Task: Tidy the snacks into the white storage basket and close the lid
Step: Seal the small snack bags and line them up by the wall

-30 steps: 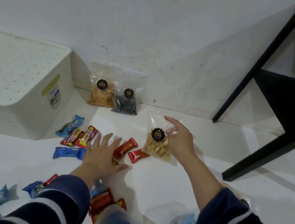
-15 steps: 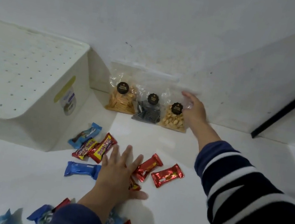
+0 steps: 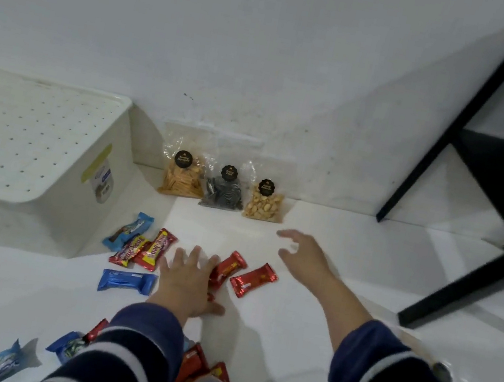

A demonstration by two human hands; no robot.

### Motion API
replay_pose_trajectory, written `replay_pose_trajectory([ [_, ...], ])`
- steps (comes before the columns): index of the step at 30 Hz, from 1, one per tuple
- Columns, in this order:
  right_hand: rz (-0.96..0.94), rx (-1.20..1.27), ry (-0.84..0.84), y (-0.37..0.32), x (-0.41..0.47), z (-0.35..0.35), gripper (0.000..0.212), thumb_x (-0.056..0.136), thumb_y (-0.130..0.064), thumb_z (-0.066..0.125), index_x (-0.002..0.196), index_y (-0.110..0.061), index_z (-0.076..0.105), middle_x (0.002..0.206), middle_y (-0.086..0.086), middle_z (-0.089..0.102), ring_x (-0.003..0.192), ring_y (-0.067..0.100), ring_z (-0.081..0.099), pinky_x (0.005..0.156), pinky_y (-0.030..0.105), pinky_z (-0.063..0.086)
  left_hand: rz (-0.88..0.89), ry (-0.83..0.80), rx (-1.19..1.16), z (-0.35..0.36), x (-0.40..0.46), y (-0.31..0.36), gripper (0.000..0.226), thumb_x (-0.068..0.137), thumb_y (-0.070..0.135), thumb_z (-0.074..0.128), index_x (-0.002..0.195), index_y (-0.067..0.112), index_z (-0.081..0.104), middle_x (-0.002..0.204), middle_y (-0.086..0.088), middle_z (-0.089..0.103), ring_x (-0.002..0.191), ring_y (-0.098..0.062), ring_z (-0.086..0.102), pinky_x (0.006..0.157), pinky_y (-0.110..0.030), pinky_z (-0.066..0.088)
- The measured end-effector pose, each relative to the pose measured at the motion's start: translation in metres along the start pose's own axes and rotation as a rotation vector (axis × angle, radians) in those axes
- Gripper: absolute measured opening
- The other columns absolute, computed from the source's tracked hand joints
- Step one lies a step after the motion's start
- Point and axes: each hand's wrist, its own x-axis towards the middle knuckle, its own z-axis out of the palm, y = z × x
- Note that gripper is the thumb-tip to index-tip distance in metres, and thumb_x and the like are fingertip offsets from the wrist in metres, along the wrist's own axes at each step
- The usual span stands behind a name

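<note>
Head view: the left hand point(image 3: 190, 284) is laid flat, fingers spread, on red snack bars point(image 3: 241, 273); the right hand point(image 3: 304, 257) is held above, fingers loosely spread, empty. The lidded white storage basket point(image 3: 46, 168) is seen far left.

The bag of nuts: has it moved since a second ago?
Yes. The bag of nuts went from the open floor back to the wall, beside the dark snack bag. The right hand has let go.
</note>
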Motion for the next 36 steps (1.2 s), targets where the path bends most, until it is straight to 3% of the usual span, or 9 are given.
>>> replay_pose_trajectory([
  [4,0.020,-0.071,-0.030,0.031,-0.052,-0.026,0.032,0.093,-0.014,0.053,0.123,-0.025,0.061,0.135,0.005,0.050,0.122,0.020,0.052,0.088,0.019,0.039,0.093,0.124,0.059,-0.006,-0.015,0.047,0.083,0.090,0.051,0.050,0.151,0.030,-0.001,0.161,-0.002,-0.007,0.147,-0.034,-0.006,0.116,-0.056,0.004],
  [7,0.094,-0.111,0.013,0.061,-0.082,-0.055,0.032,0.094,-0.015,0.051,0.122,-0.026,0.060,0.132,0.005,0.052,0.120,0.019,0.052,0.088,0.020,0.037,0.243,0.204,0.052,-0.001,-0.027,0.095,0.067,0.093,0.044,0.046,0.150,0.029,0.013,0.160,-0.001,0.006,0.147,-0.030,0.002,0.119,-0.052,0.008],
  [12,0.235,-0.135,0.093,0.112,-0.131,-0.096,0.032,0.092,-0.017,0.049,0.119,-0.030,0.061,0.133,0.002,0.050,0.120,0.021,0.052,0.100,0.031,0.043,0.475,0.126,-0.024,0.020,-0.035,0.176,0.059,0.093,0.040,0.048,0.147,0.031,0.026,0.156,0.003,0.024,0.145,-0.021,0.016,0.118,-0.043,0.018],
  [15,0.358,-0.172,0.202,0.144,-0.158,-0.118,0.035,0.088,-0.015,0.049,0.115,-0.033,0.063,0.124,0.002,0.052,0.111,0.025,0.056,0.093,0.040,0.051,0.599,0.075,-0.086,0.026,-0.037,0.215,0.058,0.092,0.041,0.050,0.146,0.031,0.030,0.155,0.003,0.027,0.143,-0.019,0.020,0.117,-0.036,0.019],
  [21,0.641,-0.078,0.311,0.200,-0.186,-0.135,0.048,0.093,-0.009,0.044,0.140,-0.014,0.041,0.130,0.010,0.050,0.120,0.026,0.052,0.095,0.028,0.044,0.655,-0.014,-0.209,0.026,-0.035,0.261,0.065,0.089,0.041,0.060,0.145,0.029,0.031,0.154,0.000,0.024,0.143,-0.018,0.021,0.113,-0.030,0.022],
  [25,0.764,0.202,0.351,0.221,-0.184,-0.128,0.044,0.090,-0.003,0.048,0.134,-0.003,0.048,0.112,0.006,0.052,0.099,0.021,0.051,0.078,0.021,0.043,0.676,-0.058,-0.150,0.025,-0.026,0.278,0.089,0.076,0.041,0.073,0.148,0.034,0.021,0.158,0.003,0.014,0.145,-0.017,0.015,0.114,-0.034,0.023],
  [27,0.784,0.255,0.377,0.225,-0.181,-0.129,0.042,0.088,-0.002,0.050,0.130,-0.005,0.054,0.107,0.007,0.054,0.092,0.018,0.047,0.085,0.029,0.048,0.674,-0.053,-0.088,0.026,-0.020,0.283,0.095,0.075,0.037,0.076,0.150,0.033,0.017,0.158,0.003,0.013,0.144,-0.018,0.015,0.114,-0.035,0.025],
  [33,0.774,0.343,0.338,0.209,-0.176,-0.138,0.033,0.089,-0.003,0.053,0.120,-0.005,0.063,0.096,0.007,0.055,0.086,0.023,0.052,0.088,0.035,0.050,0.649,-0.005,-0.089,0.029,-0.006,0.277,0.082,0.076,0.027,0.072,0.145,0.027,0.028,0.143,0.000,0.029,0.132,-0.021,0.032,0.106,-0.040,0.039],
  [36,0.741,0.445,0.255,0.189,-0.173,-0.134,0.029,0.087,0.000,0.058,0.115,-0.006,0.065,0.090,0.008,0.060,0.078,0.022,0.057,0.073,0.033,0.051,0.613,0.017,-0.083,0.026,-0.004,0.251,0.084,0.076,0.029,0.072,0.146,0.027,0.026,0.141,-0.001,0.031,0.130,-0.021,0.034,0.105,-0.040,0.041],
])
